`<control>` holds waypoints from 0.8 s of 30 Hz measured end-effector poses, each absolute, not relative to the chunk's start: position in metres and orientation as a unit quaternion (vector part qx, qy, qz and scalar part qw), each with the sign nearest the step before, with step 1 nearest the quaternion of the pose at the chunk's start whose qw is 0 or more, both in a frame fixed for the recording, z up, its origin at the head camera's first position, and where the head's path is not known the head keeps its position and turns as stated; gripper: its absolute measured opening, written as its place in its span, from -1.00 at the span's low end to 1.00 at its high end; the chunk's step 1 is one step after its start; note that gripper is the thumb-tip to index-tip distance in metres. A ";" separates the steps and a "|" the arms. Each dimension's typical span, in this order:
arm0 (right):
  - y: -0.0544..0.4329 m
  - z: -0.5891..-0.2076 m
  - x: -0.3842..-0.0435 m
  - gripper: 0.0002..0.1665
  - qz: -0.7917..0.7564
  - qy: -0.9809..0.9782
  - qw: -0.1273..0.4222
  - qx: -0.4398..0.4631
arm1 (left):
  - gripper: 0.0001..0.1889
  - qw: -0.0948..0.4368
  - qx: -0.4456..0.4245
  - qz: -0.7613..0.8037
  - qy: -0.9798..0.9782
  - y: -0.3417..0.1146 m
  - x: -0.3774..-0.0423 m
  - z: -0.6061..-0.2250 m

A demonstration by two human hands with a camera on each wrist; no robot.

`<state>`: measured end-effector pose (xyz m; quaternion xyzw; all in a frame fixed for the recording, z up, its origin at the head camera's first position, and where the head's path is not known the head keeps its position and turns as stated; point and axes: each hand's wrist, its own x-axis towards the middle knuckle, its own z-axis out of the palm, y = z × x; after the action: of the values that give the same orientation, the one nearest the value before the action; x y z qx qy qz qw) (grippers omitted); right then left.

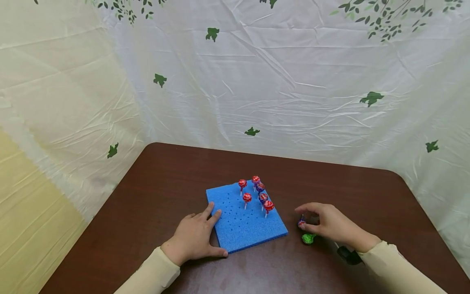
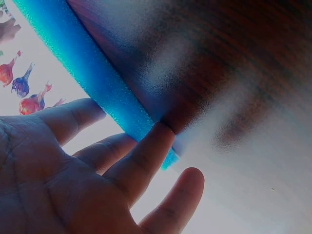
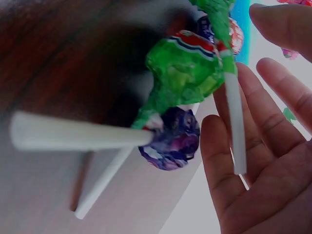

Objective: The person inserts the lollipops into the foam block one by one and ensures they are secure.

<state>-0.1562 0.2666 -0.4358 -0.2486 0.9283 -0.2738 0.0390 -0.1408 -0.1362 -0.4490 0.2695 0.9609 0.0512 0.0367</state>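
Note:
My left hand (image 1: 194,237) lies with spread fingers against the left edge of a blue foam board (image 1: 249,234) pierced with small holes. Several wrapped lollipops, including a red one (image 1: 247,197), stand upright in the board by their sticks. To the right, my right hand (image 1: 332,222) is low over the table, thumb and forefinger apart on either side of a purple-and-red lollipop (image 1: 301,223). Beside it lies a green lollipop (image 1: 307,239). In the right wrist view, a purple lollipop (image 3: 173,141) shows below the green wrapper, with white sticks near the loosely bent fingers.
The board rests on a dark brown table (image 1: 176,171) with rounded far corners. A white cloth (image 1: 257,81) with green leaf prints hangs behind it. Under my right wrist is a dark object (image 1: 349,255), partly hidden.

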 end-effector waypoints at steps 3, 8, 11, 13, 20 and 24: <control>0.266 -0.438 -0.156 -0.55 -0.272 0.928 0.047 -0.248 | 0.16 0.035 0.269 0.053 0.961 -0.136 -0.141 -0.449; 0.266 -0.440 -0.157 -0.58 -0.266 0.928 0.062 -0.252 | 0.16 0.035 0.270 0.053 0.961 -0.137 -0.141 -0.450; 0.265 -0.442 -0.158 -0.58 -0.262 0.928 0.061 -0.259 | 0.17 0.036 0.270 0.053 0.961 -0.137 -0.141 -0.451; 0.265 -0.444 -0.159 -0.58 -0.256 0.928 0.055 -0.264 | 0.17 0.036 0.270 0.053 0.961 -0.137 -0.141 -0.451; 0.264 -0.445 -0.161 -0.64 -0.253 0.931 0.052 -0.258 | 0.17 0.039 0.268 0.054 0.961 -0.137 -0.142 -0.453; 0.263 -0.445 -0.162 -0.67 -0.248 0.934 0.051 -0.253 | 0.18 0.037 0.269 0.053 0.961 -0.136 -0.142 -0.453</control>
<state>-0.1619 0.2631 -0.4453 -0.2527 0.9339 -0.2478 0.0514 -0.1422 -0.1364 -0.4530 0.2685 0.9611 0.0526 0.0372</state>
